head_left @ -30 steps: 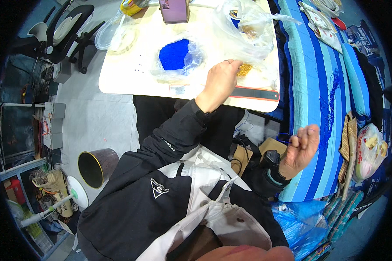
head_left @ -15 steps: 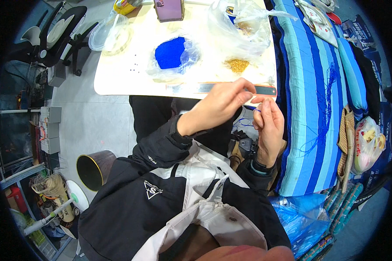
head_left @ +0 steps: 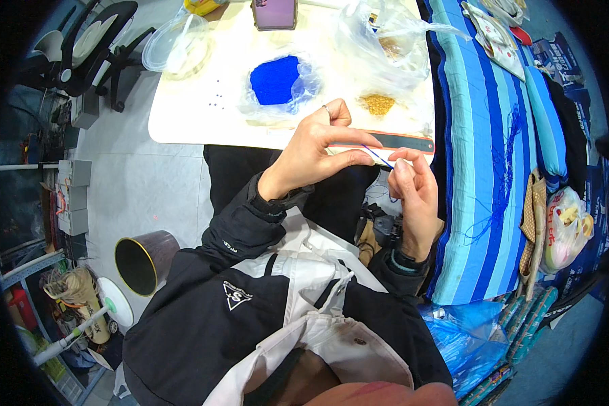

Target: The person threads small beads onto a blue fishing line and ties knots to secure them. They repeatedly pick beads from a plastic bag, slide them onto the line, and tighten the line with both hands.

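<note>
A thin dark-blue strand (head_left: 378,156), which looks like strung beads, stretches between my hands just in front of the table edge. My left hand (head_left: 318,147) pinches its upper-left end between thumb and index finger, with the other fingers curled. My right hand (head_left: 416,186) pinches the lower-right part, and a bit of the strand hangs below those fingers. Just beyond the hands a dark metal ruler (head_left: 406,141) lies along the table's near edge. A heap of tiny blue beads (head_left: 275,80) rests on clear plastic, and gold beads (head_left: 377,104) lie to its right.
The white table (head_left: 183,122) holds a purple box (head_left: 275,15), a clear plastic bag (head_left: 386,44), and a clear lidded tub (head_left: 176,42). A blue striped cushion (head_left: 467,223) with tangled blue strands (head_left: 508,172) is at right. A dark bin (head_left: 145,260) stands on the floor at left.
My left hand has opened its pinch away from the right hand, moving left, so the blue strand now shows straight between them. The view has shifted slightly.
</note>
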A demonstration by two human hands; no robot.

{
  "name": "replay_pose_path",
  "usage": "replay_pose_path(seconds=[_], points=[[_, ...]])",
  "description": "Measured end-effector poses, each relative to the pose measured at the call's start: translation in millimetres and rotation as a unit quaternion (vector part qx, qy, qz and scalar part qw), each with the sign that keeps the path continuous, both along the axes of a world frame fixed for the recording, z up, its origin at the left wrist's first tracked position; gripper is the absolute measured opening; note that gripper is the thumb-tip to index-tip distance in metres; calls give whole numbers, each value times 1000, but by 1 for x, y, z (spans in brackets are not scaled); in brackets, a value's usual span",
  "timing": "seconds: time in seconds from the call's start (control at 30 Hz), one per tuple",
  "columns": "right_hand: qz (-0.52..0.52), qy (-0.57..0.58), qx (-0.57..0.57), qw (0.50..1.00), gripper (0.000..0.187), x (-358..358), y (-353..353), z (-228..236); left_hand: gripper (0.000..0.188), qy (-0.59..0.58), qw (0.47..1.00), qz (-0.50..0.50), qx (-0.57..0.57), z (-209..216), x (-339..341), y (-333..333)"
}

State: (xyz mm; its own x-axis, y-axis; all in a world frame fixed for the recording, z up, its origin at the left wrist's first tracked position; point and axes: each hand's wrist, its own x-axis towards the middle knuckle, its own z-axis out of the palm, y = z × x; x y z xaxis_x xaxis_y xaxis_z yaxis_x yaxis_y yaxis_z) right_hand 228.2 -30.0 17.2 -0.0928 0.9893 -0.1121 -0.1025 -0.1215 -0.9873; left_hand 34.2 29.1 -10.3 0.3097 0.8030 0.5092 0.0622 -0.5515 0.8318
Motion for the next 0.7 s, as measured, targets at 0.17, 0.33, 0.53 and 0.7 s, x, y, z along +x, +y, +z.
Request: replay_pose_path(seconds=[0.17, 0.33, 0.53, 0.7], points=[[-6, -14, -17, 1000, 9, -5, -2, 4, 34, -12, 1000, 11, 10, -3, 2, -2], [-5, -5, -7, 1000, 7, -6, -2, 3, 32, -1, 999, 21, 36, -3, 4, -2], [-4, -4, -5, 1000, 7, -4, -2, 2, 24, -18, 999, 26, 22, -3, 6, -3], [-5, -1, -2, 1000, 7, -4, -3, 1, 23, -17, 999, 28, 10, -1, 7, -5]])
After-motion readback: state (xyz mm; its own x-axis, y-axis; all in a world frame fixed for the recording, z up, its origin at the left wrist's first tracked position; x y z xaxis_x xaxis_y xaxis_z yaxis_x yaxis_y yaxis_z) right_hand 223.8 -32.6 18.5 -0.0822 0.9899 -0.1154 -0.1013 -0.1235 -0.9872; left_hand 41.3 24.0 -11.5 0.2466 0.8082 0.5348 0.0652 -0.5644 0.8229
